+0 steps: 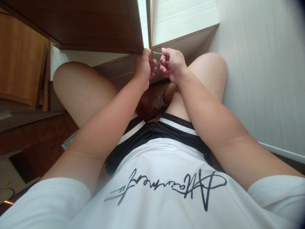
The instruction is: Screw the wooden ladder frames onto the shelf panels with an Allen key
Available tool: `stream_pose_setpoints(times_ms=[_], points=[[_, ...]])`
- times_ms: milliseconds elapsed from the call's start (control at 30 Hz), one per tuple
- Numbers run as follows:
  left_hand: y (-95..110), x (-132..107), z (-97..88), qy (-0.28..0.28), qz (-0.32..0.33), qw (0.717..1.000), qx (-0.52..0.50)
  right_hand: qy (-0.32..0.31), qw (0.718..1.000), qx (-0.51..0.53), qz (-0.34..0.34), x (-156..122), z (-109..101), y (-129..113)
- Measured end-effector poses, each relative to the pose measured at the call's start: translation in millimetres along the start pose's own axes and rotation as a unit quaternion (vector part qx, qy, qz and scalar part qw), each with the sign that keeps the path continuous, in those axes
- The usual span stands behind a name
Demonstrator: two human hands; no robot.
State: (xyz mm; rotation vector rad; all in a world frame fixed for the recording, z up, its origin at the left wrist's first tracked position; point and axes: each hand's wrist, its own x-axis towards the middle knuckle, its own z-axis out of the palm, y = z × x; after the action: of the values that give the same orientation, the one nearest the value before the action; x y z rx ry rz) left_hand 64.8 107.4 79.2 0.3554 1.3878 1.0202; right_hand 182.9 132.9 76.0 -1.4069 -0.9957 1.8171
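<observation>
my left grip point(143, 66) is closed around the front edge of the dark wood panel point(95, 25), right where it meets the white panel point(183, 19). my right grip point(172, 63) is curled into a fist just beside it, pinching a thin metal pin point(156, 53). the pin points across at the seam between the two panels, up above my knees.

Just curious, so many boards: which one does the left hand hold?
The dark brown board: the left hand grips its corner. The white board lies rightward, the orange-brown board far left.
</observation>
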Motion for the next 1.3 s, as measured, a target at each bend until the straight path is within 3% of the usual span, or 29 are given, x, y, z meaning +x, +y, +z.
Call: stream_pose_setpoints(times_ms=[167,367,533,733,1033,1167,1300], points=[[-1.2,3.0,-0.2,-0.026,0.073,0.997,0.000,0.061,0.992,-0.047,-0.098,-2.5,3.7,-4.8],[-0.2,2.6,-0.2,-0.011,0.022,0.999,-0.021,0.040,0.979,-0.094,-0.174,-1.9,1.1,-5.4],[-0.7,2.8,-0.4,-0.023,0.046,0.998,-0.031,0.031,0.976,-0.101,-0.189,-4.6,0.8,-6.5],[-0.4,3.3,-0.5,0.000,-0.034,0.998,-0.059,0.031,0.973,-0.118,-0.194,-9.0,2.5,-9.3],[0.3,5.0,-2.1,-0.009,0.050,0.998,-0.029,0.014,0.951,-0.188,-0.244,1.6,-7.3,1.8],[0.6,4.9,-1.9,0.013,0.005,0.999,-0.033,0.016,0.952,-0.183,-0.244,-2.1,-5.2,0.0],[-0.3,6.5,-2.8,0.009,0.003,0.999,-0.041,0.012,0.956,-0.166,-0.243,-4.1,-2.9,-0.6]])
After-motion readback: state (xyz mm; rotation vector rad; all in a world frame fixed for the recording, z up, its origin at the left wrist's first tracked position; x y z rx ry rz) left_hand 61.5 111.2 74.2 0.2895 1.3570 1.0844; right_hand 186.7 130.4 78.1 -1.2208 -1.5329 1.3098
